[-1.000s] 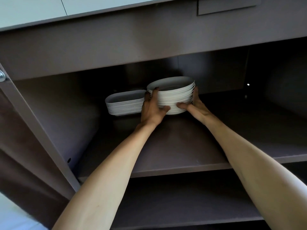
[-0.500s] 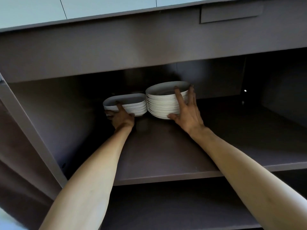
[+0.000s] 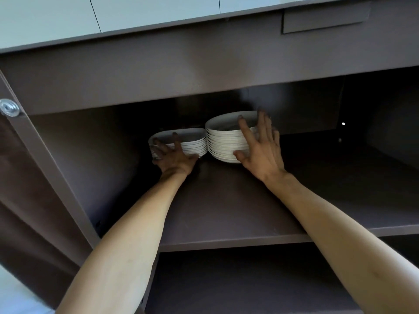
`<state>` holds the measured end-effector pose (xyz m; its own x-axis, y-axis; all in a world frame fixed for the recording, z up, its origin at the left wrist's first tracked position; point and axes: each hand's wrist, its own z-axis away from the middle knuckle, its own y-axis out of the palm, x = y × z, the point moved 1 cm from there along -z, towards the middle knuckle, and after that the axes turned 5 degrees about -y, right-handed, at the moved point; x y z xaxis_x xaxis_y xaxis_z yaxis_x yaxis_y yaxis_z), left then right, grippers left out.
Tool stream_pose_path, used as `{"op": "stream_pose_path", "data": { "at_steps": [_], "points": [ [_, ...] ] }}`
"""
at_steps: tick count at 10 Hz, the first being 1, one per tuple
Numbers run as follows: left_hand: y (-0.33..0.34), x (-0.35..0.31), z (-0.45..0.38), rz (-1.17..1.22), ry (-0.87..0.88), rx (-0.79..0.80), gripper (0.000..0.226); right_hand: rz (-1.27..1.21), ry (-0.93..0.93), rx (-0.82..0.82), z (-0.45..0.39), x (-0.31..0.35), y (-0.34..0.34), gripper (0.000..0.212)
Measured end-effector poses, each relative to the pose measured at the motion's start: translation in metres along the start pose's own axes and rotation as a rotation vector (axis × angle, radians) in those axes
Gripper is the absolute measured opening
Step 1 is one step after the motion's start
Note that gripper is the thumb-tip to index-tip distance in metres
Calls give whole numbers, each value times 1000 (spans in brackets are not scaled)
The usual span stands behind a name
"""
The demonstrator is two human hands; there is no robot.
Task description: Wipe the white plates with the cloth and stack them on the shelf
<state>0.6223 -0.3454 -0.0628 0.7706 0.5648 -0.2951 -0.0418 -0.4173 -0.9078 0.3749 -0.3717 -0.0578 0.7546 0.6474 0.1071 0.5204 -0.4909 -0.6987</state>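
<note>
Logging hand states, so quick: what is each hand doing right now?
Left hand: open, fingers spread against the rectangular dish stack.
Right hand: open, straight fingers against the round plate stack.

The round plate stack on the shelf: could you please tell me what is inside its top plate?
The right hand lies spread against the round plate stack. What shows of the top plate's inside is shadowed, with nothing recognisable; the fingers cover its right part.

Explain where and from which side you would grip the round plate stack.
Grip the round plate stack low on both flanks, reaching in from the open front of the shelf. Its bottom narrows, leaving room for fingers beneath; the oblong dish stack crowds its left side.
</note>
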Motion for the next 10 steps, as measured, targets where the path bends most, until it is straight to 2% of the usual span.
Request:
{"op": "stream_pose_path", "data": {
  "at_steps": [1,2,3,4,5,6,7,8,9,10],
  "points": [
    [1,0,-1,10,-37,78,90,69,-41,87,1,0,3,97],
    [-4,-9,9,-59,-7,-26,103,94,-77,38,1,-4,3,93],
    [-9,-30,30,112,249,-149,106,57,-33,9,-1,-8,5,91],
    [-11,-57,51,422,565,-102,97,46,-17,24,1,-10,8,95],
    [-5,-80,61,468,595,-109,95,-107,129,-8,5,-15,7,93],
    [-6,-97,62,681,322,-44,99,-355,303,22,7,-24,4,96],
    [-11,-103,57,725,194,65,94,-399,290,16,8,-27,3,96],
    [-17,-94,62,695,200,56,82,-416,286,5,7,-24,2,91],
    [-33,-79,96,717,188,72,66,-433,335,128,14,-30,-2,91],
    [-51,-48,135,864,272,-23,46,-355,399,86,20,-32,-7,77]
  ]
}}
